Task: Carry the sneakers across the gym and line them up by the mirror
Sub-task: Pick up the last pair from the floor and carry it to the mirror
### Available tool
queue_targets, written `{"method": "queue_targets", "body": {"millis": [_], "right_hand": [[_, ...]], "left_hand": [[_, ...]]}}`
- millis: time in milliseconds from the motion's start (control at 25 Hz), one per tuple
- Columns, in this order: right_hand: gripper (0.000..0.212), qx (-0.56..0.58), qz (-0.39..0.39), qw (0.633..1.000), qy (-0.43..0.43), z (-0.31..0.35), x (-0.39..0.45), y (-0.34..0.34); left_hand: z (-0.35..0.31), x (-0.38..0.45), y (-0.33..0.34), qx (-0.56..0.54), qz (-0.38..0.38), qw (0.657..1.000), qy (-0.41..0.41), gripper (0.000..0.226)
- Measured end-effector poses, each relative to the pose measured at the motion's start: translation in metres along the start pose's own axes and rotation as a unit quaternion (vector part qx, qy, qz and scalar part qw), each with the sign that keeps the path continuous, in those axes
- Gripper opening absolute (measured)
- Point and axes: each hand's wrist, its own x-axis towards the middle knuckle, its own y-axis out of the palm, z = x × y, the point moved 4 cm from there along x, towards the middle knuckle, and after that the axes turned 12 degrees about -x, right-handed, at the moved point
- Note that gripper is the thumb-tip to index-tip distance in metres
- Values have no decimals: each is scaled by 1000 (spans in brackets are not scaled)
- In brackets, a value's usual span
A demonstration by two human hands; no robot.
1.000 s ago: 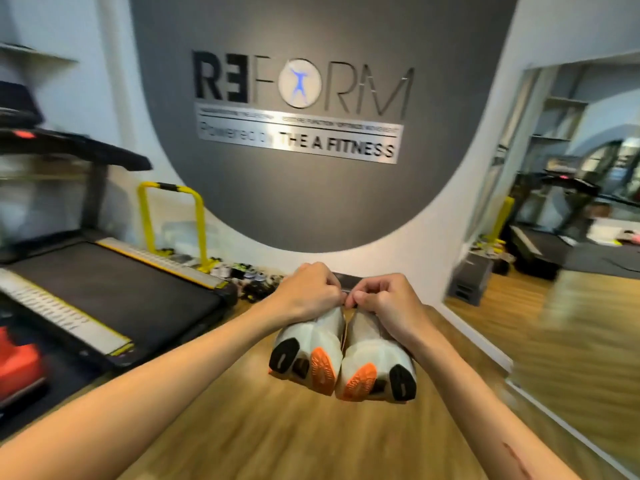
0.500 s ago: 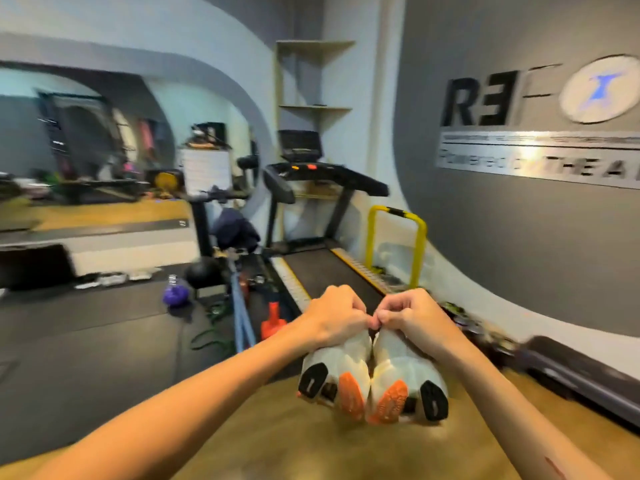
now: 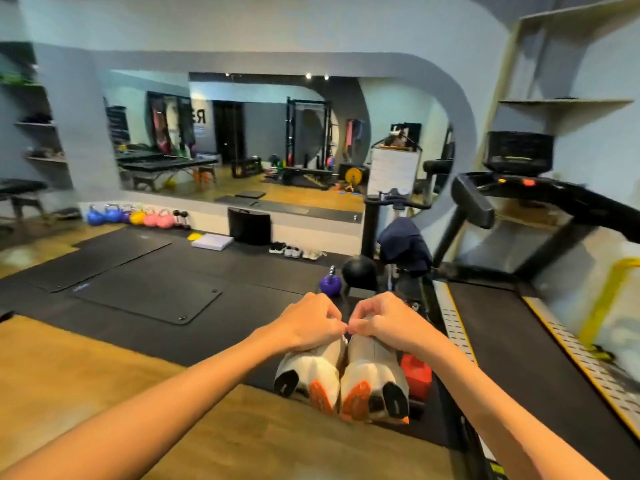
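Now that our view has swung from the logo wall, mirror (image 3: 242, 140) sits upper centre; left hand (image 3: 308, 323) and right hand (image 3: 384, 323) each grip sneakers (image 3: 343, 379), lower centre, still to carry.

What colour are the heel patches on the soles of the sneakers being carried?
Orange on the inner heels, black on the outer, on the white sneakers; seen in the head view.

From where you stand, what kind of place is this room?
A gym, most likely: a black treadmill with a yellow-edged belt on the right, a row of coloured kettlebells by the wall, and a long wall mirror.
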Motion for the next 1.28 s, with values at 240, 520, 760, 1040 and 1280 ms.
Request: {"method": "queue_targets", "body": {"millis": [240,520,760,1040,1280], "right_hand": [[22,-73,83,993,-46,15,190,26],[22,-85,148,983,-61,4,392,39],[21,-87,178,978,-66,-54,564,55],[24,-97,195,972,-83,-118,800,22],[30,-134,218,964,-68,-167,994,-12]], "left_hand": [[123,116,-83,-46,67,997,-13,29],[240,262,-174,-56,120,991,-15,11],[336,406,-198,-20,123,992,-22,14],[419,625,-248,12,115,993,-35,16],[494,814,-293,13,100,995,-15,5]]}}
